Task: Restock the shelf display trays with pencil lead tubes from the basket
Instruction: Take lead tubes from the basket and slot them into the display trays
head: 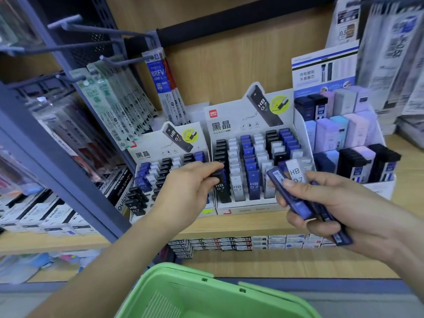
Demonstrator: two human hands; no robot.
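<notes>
Pinching the top of a black lead tube (221, 189) with the left grip (188, 189), fingers and thumb curled onto it, the tube upright at the near-left column of the middle display tray (252, 205) among other black tubes. Clutching a bundle of blue tubes (298, 203) and one white HB tube (294, 172) in the right grip (339, 210), thumb pressed across them, fanned out just near and right of that tray's front row, well apart from the left grip. Green basket (174, 271) at the near edge below both grips; smaller display tray (146, 145) left of the middle one, both on the wooden shelf (241, 226).
</notes>
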